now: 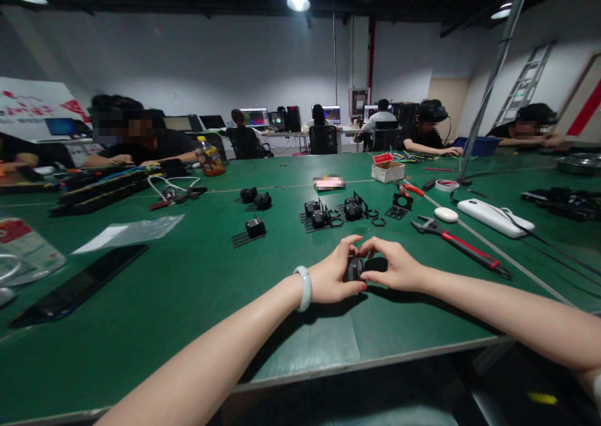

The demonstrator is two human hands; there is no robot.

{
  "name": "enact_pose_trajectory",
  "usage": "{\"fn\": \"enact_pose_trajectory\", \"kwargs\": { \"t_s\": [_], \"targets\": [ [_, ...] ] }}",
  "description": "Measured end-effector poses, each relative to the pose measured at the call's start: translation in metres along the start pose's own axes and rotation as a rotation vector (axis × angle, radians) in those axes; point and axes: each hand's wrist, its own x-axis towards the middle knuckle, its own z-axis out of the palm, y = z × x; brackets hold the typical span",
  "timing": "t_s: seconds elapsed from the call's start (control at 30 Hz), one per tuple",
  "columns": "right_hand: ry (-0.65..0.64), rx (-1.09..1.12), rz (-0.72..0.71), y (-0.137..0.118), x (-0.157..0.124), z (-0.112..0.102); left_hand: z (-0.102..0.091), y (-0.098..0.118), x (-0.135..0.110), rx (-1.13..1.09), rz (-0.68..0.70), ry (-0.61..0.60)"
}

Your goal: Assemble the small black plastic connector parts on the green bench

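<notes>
My left hand (pixel 334 275) and my right hand (pixel 394 266) meet over the green table (pixel 197 288), both with fingers curled around a small black part (pixel 355 267) held between them just above the table surface. A pale bangle sits on my left wrist. Just beyond my hands lie more small black parts (pixel 319 216) with flat black brackets and several black rings (pixel 378 221). Further left are other black parts (pixel 256 227).
A red-handled adjustable wrench (pixel 457 241) lies right of my hands, with a white oblong device (pixel 495 217), a tape roll (pixel 446 185) and a small box (pixel 387 171). A dark phone (pixel 77 286) and clear bag (pixel 129 232) lie left. Other people sit along the table's far edge.
</notes>
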Motion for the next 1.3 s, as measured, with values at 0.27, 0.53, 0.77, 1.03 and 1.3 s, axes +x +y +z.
{"fn": "enact_pose_trajectory", "kwargs": {
  "t_s": [0.27,0.53,0.77,1.03,1.3],
  "targets": [
    [-0.018,0.049,0.053,0.0,0.0002,0.0015,-0.0002,0.0003,-0.0004,-0.01,-0.011,-0.001],
    [-0.029,0.084,0.07,0.0016,0.0007,0.0015,-0.0001,0.0001,0.0,-0.007,-0.012,0.001],
    [-0.039,0.096,0.072,0.0013,0.0011,0.0023,-0.0012,0.0008,-0.0004,-0.001,-0.017,-0.006],
    [-0.044,0.098,0.068,0.0025,0.0014,0.0022,-0.0014,0.0016,0.0006,-0.002,-0.012,-0.016],
    [-0.052,0.065,0.053,-0.0008,0.0009,0.0012,-0.0012,0.0009,-0.0003,-0.007,-0.002,0.005]
  ]
}}
